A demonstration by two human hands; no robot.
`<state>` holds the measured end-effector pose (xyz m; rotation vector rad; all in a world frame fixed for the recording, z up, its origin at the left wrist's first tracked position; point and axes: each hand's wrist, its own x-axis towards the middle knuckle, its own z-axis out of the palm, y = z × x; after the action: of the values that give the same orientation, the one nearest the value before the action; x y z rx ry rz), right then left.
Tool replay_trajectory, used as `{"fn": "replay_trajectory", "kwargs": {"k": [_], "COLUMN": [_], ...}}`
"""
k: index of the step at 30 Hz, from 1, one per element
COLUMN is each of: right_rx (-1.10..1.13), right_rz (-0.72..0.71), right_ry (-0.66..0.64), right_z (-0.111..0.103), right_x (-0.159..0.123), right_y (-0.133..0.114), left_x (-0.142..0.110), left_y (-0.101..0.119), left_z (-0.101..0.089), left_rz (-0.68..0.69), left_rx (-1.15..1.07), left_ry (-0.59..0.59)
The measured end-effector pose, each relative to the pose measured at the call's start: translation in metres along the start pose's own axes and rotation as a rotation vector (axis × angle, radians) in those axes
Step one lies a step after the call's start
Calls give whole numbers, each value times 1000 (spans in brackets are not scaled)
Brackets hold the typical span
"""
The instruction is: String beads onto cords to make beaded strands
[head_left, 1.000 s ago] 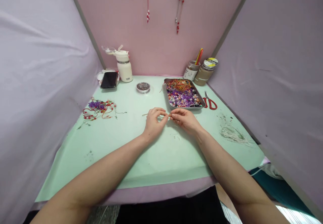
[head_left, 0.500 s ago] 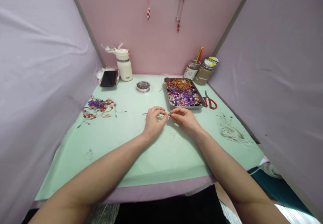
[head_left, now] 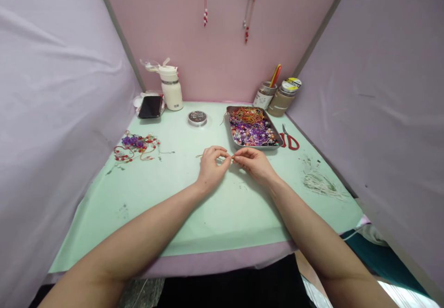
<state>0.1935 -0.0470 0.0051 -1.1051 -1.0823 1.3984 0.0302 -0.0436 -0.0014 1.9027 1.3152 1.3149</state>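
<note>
While a thin cord [head_left: 199,156] is pinched in the fingertips of the left hand [head_left: 212,171] and right hand [head_left: 255,163], both are held close together over the table [head_left: 215,220]. From the pinch, the bead tray [head_left: 274,148] is noted at one o'clock, the beaded strands [head_left: 137,142] at nine, contact between fingertips indeterminate.

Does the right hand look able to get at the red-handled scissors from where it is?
Probably yes: the right hand would first need to release the cord; the scissors lie uncovered just beyond the tray.
</note>
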Motion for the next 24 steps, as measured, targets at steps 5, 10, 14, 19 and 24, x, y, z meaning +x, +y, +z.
{"fn": "replay_trajectory", "kwargs": {"k": [5,10,14,19,24], "right_rx": [-24,-60,-65,-65,-60], "right_rz": [-9,-27,-33,-49,-55], "right_ry": [-5,-3,-10,-13,-20], "right_z": [0,0,0,-1,-2], "right_x": [0,0,0,-1,0], "right_y": [0,0,0,-1,0], "left_x": [0,0,0,-1,-1], "left_y": [0,0,-1,-1,-2], "left_z": [0,0,1,1,0], "left_rz": [8,22,32,41,63], "left_rx": [-14,-32,-47,-57,-68], "left_ry": [5,-1,-12,-29,-34]}}
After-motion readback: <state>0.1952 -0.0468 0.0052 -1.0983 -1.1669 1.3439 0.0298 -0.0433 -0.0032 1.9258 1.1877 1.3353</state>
